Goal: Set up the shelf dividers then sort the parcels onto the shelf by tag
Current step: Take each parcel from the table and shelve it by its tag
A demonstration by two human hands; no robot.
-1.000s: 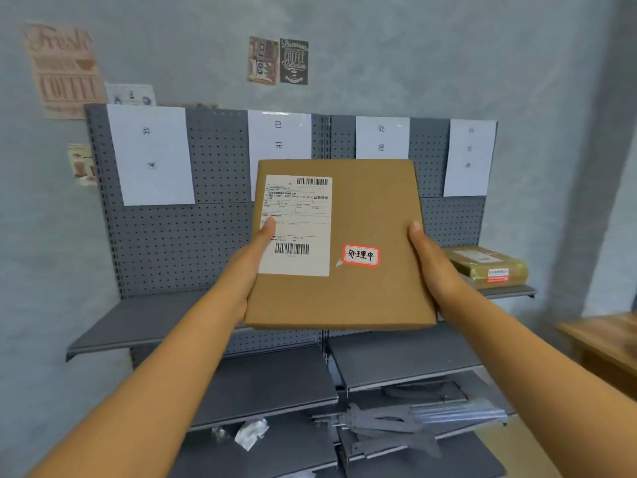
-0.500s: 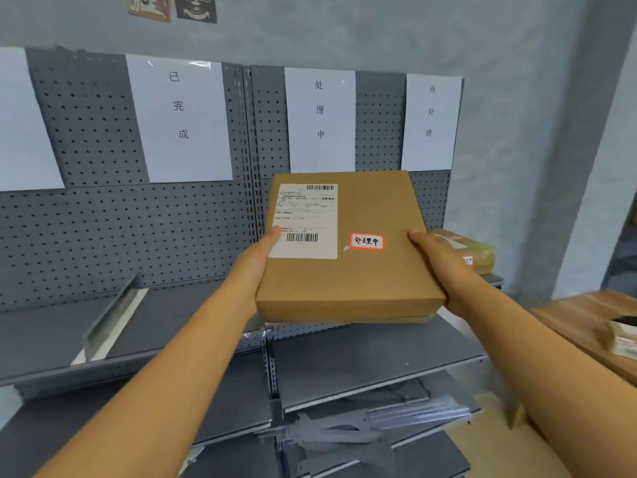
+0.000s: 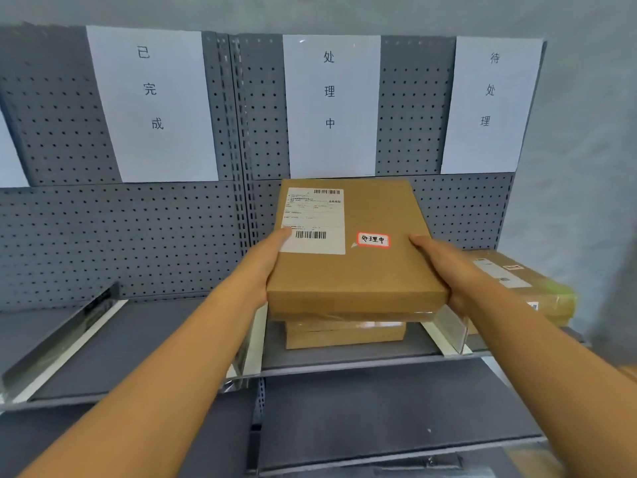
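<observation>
Above the middle bay of the shelf (image 3: 344, 362), the left hand (image 3: 267, 260) and right hand (image 3: 444, 267) grip opposite edges of a flat parcel (image 3: 358, 257), keeping it level over another parcel (image 3: 344, 331) between two dividers (image 3: 448, 331); its red tag (image 3: 373, 239) matches the sign (image 3: 330, 105) behind, which probably explains the bay.

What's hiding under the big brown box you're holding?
Under the held box lies another brown parcel on the shelf, between two dividers. Only its front edge shows; its top and tag are covered.
</observation>
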